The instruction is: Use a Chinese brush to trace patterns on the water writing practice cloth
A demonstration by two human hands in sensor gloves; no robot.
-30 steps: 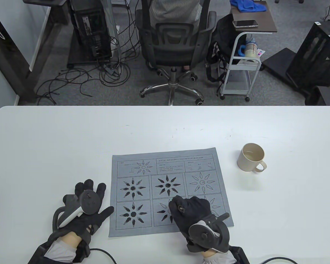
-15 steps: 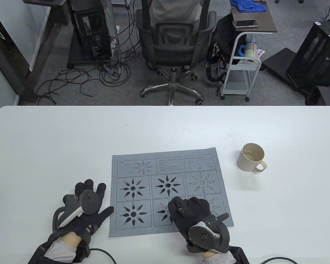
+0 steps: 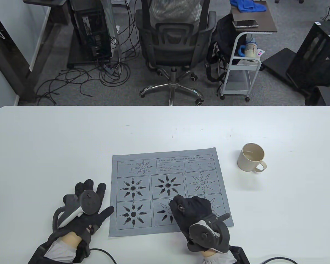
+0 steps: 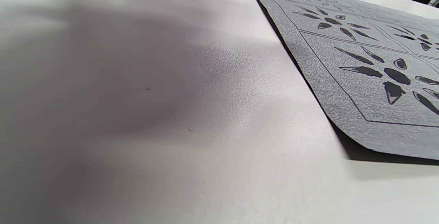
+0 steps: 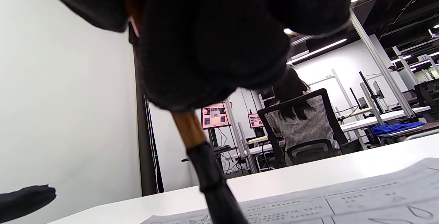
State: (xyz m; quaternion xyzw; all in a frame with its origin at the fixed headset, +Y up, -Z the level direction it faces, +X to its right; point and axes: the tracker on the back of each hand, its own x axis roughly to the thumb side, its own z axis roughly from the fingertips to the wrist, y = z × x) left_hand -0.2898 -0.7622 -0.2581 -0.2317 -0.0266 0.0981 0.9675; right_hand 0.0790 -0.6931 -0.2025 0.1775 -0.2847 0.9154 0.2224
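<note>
A grey water writing cloth with sunburst patterns lies on the white table; it also shows in the left wrist view and the right wrist view. Three patterns are filled dark and the bottom middle one is partly filled. My right hand grips a brush with a brown handle and dark tip, held down over the bottom middle pattern. The brush tip is hidden under the hand in the table view. My left hand rests flat on the table just left of the cloth, fingers spread, holding nothing.
A beige mug stands on the table to the right of the cloth. Beyond the table's far edge are an office chair with a seated person, a small cart and floor cables.
My right hand has shifted very slightly over the bottom middle pattern. The left hand and cloth have not moved.
</note>
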